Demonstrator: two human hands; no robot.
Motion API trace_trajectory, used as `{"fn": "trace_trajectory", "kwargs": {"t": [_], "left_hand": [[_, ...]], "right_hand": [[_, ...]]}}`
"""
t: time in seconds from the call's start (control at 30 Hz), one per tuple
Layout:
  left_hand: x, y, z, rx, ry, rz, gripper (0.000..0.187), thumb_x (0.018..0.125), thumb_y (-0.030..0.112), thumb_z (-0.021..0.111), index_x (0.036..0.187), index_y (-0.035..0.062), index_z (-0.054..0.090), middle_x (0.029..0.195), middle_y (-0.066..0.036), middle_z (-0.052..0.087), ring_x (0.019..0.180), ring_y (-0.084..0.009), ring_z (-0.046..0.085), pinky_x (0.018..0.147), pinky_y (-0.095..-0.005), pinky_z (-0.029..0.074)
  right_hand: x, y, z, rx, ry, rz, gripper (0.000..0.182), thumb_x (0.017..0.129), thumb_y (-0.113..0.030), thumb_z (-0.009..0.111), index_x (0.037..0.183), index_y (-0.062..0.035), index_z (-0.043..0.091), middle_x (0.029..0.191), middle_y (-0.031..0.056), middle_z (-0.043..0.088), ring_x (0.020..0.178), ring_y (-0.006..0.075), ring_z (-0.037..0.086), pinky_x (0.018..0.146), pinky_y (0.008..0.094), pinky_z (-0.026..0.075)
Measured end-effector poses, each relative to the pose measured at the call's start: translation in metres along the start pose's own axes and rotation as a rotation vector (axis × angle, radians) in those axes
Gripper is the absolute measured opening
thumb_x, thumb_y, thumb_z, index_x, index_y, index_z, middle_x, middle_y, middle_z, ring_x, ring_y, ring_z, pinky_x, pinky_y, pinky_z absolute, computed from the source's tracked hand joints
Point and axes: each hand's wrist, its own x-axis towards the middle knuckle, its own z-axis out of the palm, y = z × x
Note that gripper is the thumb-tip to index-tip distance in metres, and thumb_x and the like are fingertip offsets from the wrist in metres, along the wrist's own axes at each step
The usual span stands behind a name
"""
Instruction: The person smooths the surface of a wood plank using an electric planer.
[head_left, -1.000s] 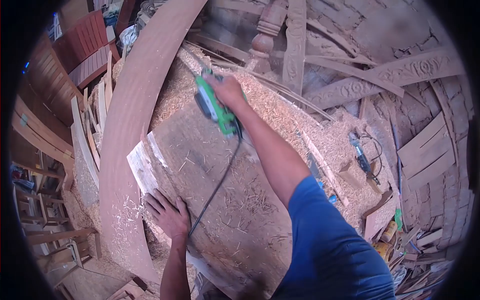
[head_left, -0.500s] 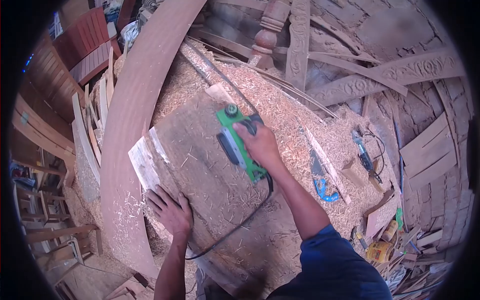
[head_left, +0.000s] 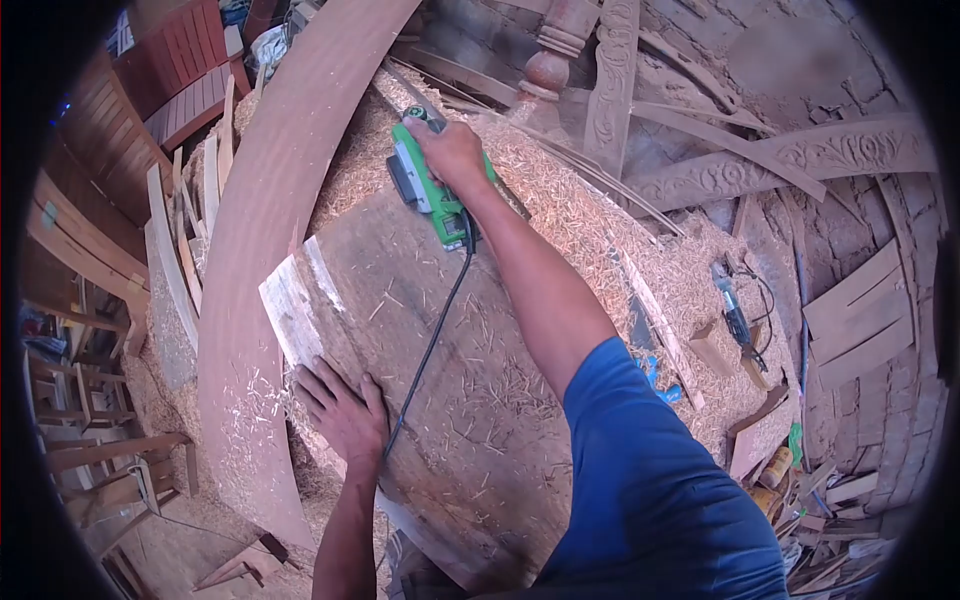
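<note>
A green electric planer (head_left: 430, 190) is at the far end of a wide brown wooden board (head_left: 420, 330). Wrapped round its handle is my right hand (head_left: 455, 157), the arm stretched well forward. The planer's black cord (head_left: 432, 345) trails back over the board toward my left wrist. My left hand (head_left: 345, 415) lies with spread fingers on the board's left edge, beside a pale, whitish strip. Thin wood shavings are scattered over the board's surface.
A long curved plank (head_left: 265, 180) runs along the left. Shavings (head_left: 570, 240) heap up beyond the board. At right lie an angle grinder (head_left: 735, 310) and a blue-handled tool (head_left: 660, 380). Carved beams (head_left: 780, 160) and a turned post (head_left: 545, 75) lean at the back.
My right hand has pushed the planer forward and slightly left, to the board's far end. The cord has straightened out behind it. My left hand stays at the left edge.
</note>
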Motion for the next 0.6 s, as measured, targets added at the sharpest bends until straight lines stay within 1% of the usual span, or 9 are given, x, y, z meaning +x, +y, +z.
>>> {"fn": "trace_trajectory", "kwargs": {"t": [0.07,0.13,0.2,0.23,0.3,0.37,0.5,0.53,0.6], "left_hand": [[-0.001,-0.001,0.001,-0.006,0.017,0.003,0.084,0.105,0.052,0.048,0.169,0.0017,0.024,0.174,-0.030,0.020,0.158,-0.0542,0.021,0.126,-0.0615,0.025],[-0.001,-0.003,0.005,-0.016,0.035,0.007,0.085,0.105,0.052,0.048,0.169,0.0023,0.024,0.174,-0.030,0.020,0.159,-0.0535,0.020,0.126,-0.0618,0.025],[-0.002,-0.003,0.004,-0.024,0.031,0.000,0.085,0.105,0.052,0.049,0.169,0.0024,0.024,0.174,-0.030,0.019,0.159,-0.0535,0.020,0.126,-0.0618,0.025],[-0.002,-0.003,0.004,-0.021,0.027,-0.003,0.085,0.105,0.052,0.049,0.169,0.0024,0.024,0.174,-0.030,0.019,0.159,-0.0535,0.020,0.126,-0.0618,0.024],[-0.003,-0.003,0.002,-0.016,0.026,-0.004,0.085,0.105,0.052,0.049,0.169,0.0016,0.024,0.174,-0.030,0.018,0.158,-0.0548,0.020,0.126,-0.0618,0.025],[-0.002,-0.001,0.003,-0.009,0.029,-0.011,0.086,0.105,0.051,0.049,0.169,0.0012,0.023,0.174,-0.031,0.018,0.158,-0.0552,0.020,0.126,-0.0620,0.025],[-0.002,-0.002,0.000,-0.034,0.019,0.012,0.085,0.105,0.051,0.049,0.169,0.0003,0.024,0.173,-0.032,0.019,0.157,-0.0552,0.021,0.126,-0.0620,0.024],[-0.002,0.000,-0.002,-0.032,0.009,0.003,0.085,0.105,0.050,0.050,0.169,-0.0002,0.024,0.173,-0.033,0.019,0.157,-0.0552,0.021,0.127,-0.0617,0.024],[0.000,0.000,-0.003,-0.034,0.006,-0.005,0.085,0.105,0.050,0.049,0.169,-0.0006,0.024,0.172,-0.033,0.020,0.157,-0.0553,0.021,0.127,-0.0614,0.023]], "right_hand": [[-0.001,0.007,0.001,-0.009,0.026,0.004,0.074,0.094,-0.067,0.069,0.085,0.0061,0.075,0.087,0.0234,0.077,0.081,0.0343,0.078,0.080,0.0469,0.061],[-0.050,-0.002,-0.028,-0.056,-0.098,0.069,0.075,0.095,-0.067,0.068,0.102,0.0078,0.074,0.103,0.0279,0.077,0.094,0.0377,0.077,0.087,0.0500,0.060],[-0.097,0.038,-0.031,-0.103,-0.085,0.028,0.078,0.095,-0.067,0.068,0.111,0.0087,0.072,0.105,0.0282,0.077,0.095,0.0396,0.077,0.088,0.0507,0.060],[-0.138,0.047,-0.040,-0.109,-0.007,0.044,0.077,0.095,-0.068,0.067,0.112,0.0067,0.073,0.104,0.0280,0.077,0.096,0.0414,0.077,0.087,0.0507,0.060],[-0.208,0.056,-0.061,-0.092,0.009,0.015,0.069,0.097,-0.064,0.068,0.111,0.0029,0.074,0.099,0.0266,0.077,0.094,0.0400,0.077,0.084,0.0496,0.060],[-0.238,0.071,-0.068,-0.087,0.013,0.064,0.062,0.098,-0.061,0.068,0.110,-0.0005,0.075,0.097,0.0240,0.078,0.092,0.0371,0.078,0.083,0.0486,0.060],[-0.217,0.050,-0.063,-0.061,-0.048,0.218,0.058,0.099,-0.058,0.071,0.111,-0.0016,0.075,0.095,0.0225,0.078,0.090,0.0365,0.078,0.082,0.0461,0.060],[-0.205,0.033,-0.063,-0.044,-0.081,0.269,0.060,0.098,-0.059,0.071,0.108,0.0002,0.075,0.093,0.0238,0.077,0.090,0.0399,0.077,0.083,0.0467,0.059],[-0.176,0.039,-0.044,-0.025,-0.017,0.155,0.063,0.097,-0.062,0.070,0.105,0.0010,0.075,0.092,0.0250,0.077,0.089,0.0408,0.077,0.084,0.0480,0.059]]}}
